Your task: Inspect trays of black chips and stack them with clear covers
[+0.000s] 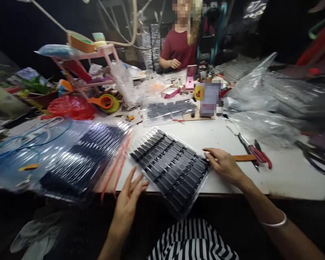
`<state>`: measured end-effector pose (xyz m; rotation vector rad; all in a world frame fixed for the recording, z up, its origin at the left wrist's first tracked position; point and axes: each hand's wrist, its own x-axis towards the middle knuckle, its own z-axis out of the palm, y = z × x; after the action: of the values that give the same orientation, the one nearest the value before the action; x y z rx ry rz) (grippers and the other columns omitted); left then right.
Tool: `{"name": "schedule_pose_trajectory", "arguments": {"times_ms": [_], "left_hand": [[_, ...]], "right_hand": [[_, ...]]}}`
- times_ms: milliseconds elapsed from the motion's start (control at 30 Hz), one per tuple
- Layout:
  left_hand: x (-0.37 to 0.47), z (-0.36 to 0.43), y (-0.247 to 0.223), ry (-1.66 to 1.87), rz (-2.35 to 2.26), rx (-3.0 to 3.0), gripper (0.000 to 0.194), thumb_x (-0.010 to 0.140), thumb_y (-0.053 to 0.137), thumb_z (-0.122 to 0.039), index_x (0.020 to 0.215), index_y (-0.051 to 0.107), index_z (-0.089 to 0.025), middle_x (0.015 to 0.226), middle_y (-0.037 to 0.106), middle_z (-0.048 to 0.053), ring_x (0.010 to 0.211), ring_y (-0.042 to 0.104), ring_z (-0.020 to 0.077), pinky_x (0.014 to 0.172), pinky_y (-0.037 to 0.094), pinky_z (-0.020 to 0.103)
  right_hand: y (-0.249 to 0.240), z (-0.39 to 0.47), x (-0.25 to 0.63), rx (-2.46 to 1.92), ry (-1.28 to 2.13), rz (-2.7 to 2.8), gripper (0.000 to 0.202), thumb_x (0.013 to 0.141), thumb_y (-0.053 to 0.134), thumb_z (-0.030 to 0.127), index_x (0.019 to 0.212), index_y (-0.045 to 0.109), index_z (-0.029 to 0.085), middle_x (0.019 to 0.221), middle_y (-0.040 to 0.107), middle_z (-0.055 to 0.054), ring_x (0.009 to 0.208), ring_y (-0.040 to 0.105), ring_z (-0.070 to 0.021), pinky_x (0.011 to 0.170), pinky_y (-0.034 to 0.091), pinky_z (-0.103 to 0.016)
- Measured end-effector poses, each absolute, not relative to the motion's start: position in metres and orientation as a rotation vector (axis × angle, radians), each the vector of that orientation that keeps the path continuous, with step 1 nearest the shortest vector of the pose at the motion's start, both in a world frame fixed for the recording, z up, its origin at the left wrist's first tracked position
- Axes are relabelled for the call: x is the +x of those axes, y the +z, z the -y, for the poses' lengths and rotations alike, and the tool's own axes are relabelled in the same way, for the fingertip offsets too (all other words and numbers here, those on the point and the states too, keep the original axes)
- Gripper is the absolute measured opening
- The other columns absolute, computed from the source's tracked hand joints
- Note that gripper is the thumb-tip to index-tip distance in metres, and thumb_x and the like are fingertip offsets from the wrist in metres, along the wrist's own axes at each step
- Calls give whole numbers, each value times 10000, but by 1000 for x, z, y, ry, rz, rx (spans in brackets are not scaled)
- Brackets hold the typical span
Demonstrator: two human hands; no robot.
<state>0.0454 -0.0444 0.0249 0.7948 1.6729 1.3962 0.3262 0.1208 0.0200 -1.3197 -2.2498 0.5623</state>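
Note:
A clear plastic tray (173,166) filled with rows of black strip-like parts lies slanted on the white table, its near corner jutting past the front edge. My right hand (223,164) pinches the tray's right corner between thumb and fingers. Beside the tray's left edge is my left hand (131,191), fingers spread and holding nothing; a small gap seems to separate it from the tray. To the left lies a stack of similar filled trays (78,159), blurred and shiny, with pink straps (119,162) along its right side.
Red-handled pliers (260,155) and an orange-brown strip (245,157) lie right of my right hand. Clear plastic bags (260,94) heap at the back right. Behind stand a phone (210,99), another filled tray (170,108) and a pink rack (83,56). A person in a red shirt (178,47) is across the table.

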Motion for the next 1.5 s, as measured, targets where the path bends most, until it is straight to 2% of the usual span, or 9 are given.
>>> {"name": "schedule_pose_trajectory", "arguments": {"times_ms": [100, 233, 567, 700, 800, 900, 1000, 1100, 1500], "left_hand": [[14, 5, 37, 1151, -1898, 1039, 752, 773, 617, -536, 1424, 372, -250, 1110, 693, 104, 922, 677, 260, 920, 476, 425], [-4, -68, 50, 810, -1986, 1461, 721, 777, 584, -536, 1391, 437, -187, 1049, 714, 139, 1023, 647, 311, 971, 414, 437], [67, -163, 52, 545, -1710, 1853, 572, 804, 576, -475, 1293, 555, -180, 1203, 651, 139, 1162, 567, 322, 1007, 366, 412], [50, -131, 61, 684, -1662, 1854, 538, 855, 514, -496, 1334, 506, -250, 1381, 525, 53, 1294, 447, 242, 1093, 274, 351], [17, -90, 59, 993, -1784, 1603, 504, 857, 529, -492, 1303, 536, -258, 1378, 531, 36, 1311, 424, 223, 1123, 244, 343], [-3, -55, 44, 1331, -1913, 1072, 503, 853, 543, -500, 1292, 537, -253, 1318, 579, 63, 1253, 490, 238, 1105, 309, 384], [-1, -38, 27, 1610, -1731, 791, 524, 875, 534, -462, 1343, 465, -237, 1329, 565, 83, 1261, 484, 222, 1098, 333, 356], [10, -36, 20, 1675, -1579, 784, 497, 906, 488, -440, 1372, 419, -282, 1389, 512, 68, 1294, 448, 209, 1108, 310, 341], [9, -36, 14, 1658, -1465, 695, 452, 912, 483, -422, 1345, 438, -302, 1357, 545, 51, 1303, 437, 195, 1107, 307, 322]], "right_hand": [[38, -84, 323, -1232, 746, 2389, 384, 938, 368, 350, 1186, 602, 172, 972, 709, -98, 888, 652, -232, 809, 503, -376], [62, -34, 303, -895, 1119, 2581, 367, 936, 434, 309, 1255, 568, 188, 936, 700, -81, 873, 641, -208, 813, 499, -327], [22, -6, 219, -403, 1361, 2400, 483, 930, 476, 349, 1363, 445, 138, 1456, 393, -152, 1309, 400, -228, 1076, 329, -343], [33, -15, 264, -318, 1460, 2176, 369, 932, 465, 239, 1264, 537, 97, 1353, 520, -145, 1226, 503, -182, 1029, 394, -281], [37, -27, 315, -755, 1395, 1774, 300, 955, 405, 210, 1191, 590, 216, 1112, 659, -53, 1023, 614, -147, 902, 488, -260], [32, -41, 346, -1201, 1103, 1509, 335, 965, 391, 290, 1265, 540, 303, 1285, 568, -26, 1149, 549, -185, 993, 437, -325], [26, -53, 341, -1345, 1029, 1595, 460, 958, 393, 385, 1414, 364, 336, 1525, 296, -6, 1382, 291, -231, 1134, 249, -441], [24, -57, 317, -1332, 1070, 1859, 578, 937, 433, 427, 1472, 239, 325, 1575, 141, -19, 1438, 96, -251, 1147, 142, -518], [24, -95, 307, -1503, 899, 1835, 605, 925, 426, 489, 1468, 276, 270, 1541, 261, -31, 1414, 204, -245, 1149, 179, -470]]}}
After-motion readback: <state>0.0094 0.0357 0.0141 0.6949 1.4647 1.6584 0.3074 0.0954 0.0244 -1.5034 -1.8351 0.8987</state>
